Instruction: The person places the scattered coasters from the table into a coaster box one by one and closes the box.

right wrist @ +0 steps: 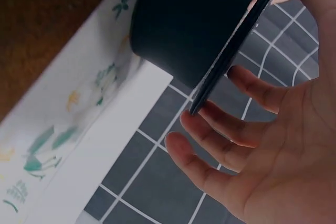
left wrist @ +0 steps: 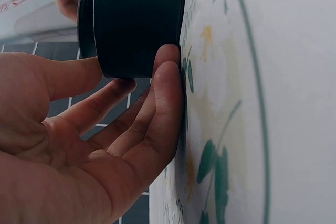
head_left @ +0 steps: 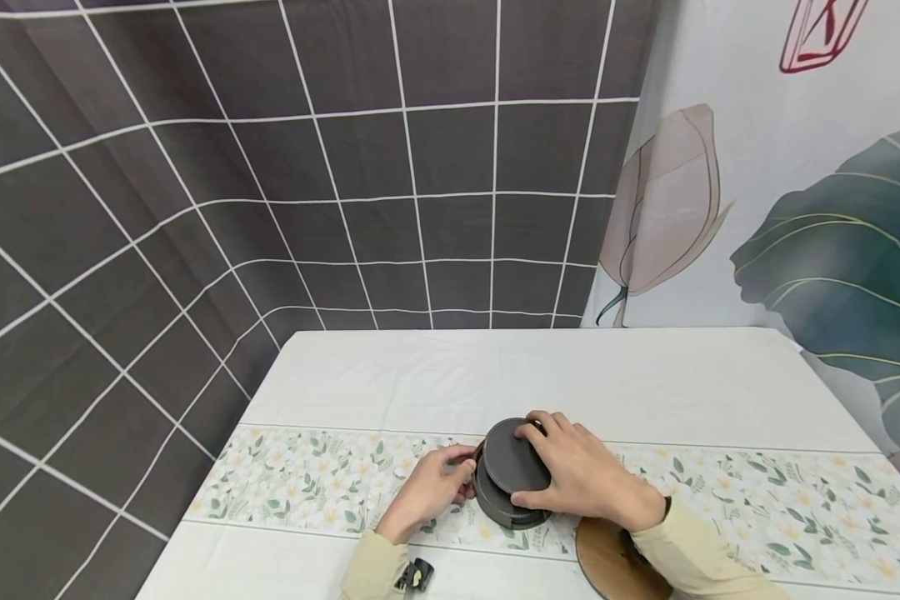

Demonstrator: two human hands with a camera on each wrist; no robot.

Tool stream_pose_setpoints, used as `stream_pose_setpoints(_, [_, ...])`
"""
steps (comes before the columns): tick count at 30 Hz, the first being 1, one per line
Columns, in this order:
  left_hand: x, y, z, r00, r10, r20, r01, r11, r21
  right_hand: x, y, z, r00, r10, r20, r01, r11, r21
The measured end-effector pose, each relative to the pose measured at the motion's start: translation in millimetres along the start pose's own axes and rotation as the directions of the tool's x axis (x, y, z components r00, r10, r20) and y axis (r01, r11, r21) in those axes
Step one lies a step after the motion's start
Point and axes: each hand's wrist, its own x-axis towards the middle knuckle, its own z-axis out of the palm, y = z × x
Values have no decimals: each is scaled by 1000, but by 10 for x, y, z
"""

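Observation:
A black round coaster (head_left: 513, 460) with a stitched edge lies tilted over the dark round coaster holder (head_left: 504, 510). My right hand (head_left: 579, 468) grips this coaster by its rim, thumb at the near edge and fingers at the far edge. In the right wrist view the coaster (right wrist: 236, 51) shows edge-on across the holder's mouth. My left hand (head_left: 431, 492) holds the holder's left side. The left wrist view shows its thumb at the top rim and its fingertips along the smooth wall (left wrist: 139, 24), down near the tablecloth. The holder's inside is hidden.
A round brown wooden board (head_left: 607, 554) lies under my right forearm, with a dark thing on it mostly covered by the sleeve. The white tablecloth (head_left: 435, 375) has a floral band across it. A dark gridded curtain (head_left: 450, 150) hangs behind the table.

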Motion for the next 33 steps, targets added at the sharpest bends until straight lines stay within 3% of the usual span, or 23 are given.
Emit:
stream_pose_setpoints(9, [-2,2,1,1000,-5,-6,5,1000,-1,5,-39,40,999,-1,37,1,1000,2])
stream_pose_setpoints(33, [-10,-4,0,1000,11,15,-11,999,-32,-30,-30,87,992,-120,39,117,991,65])
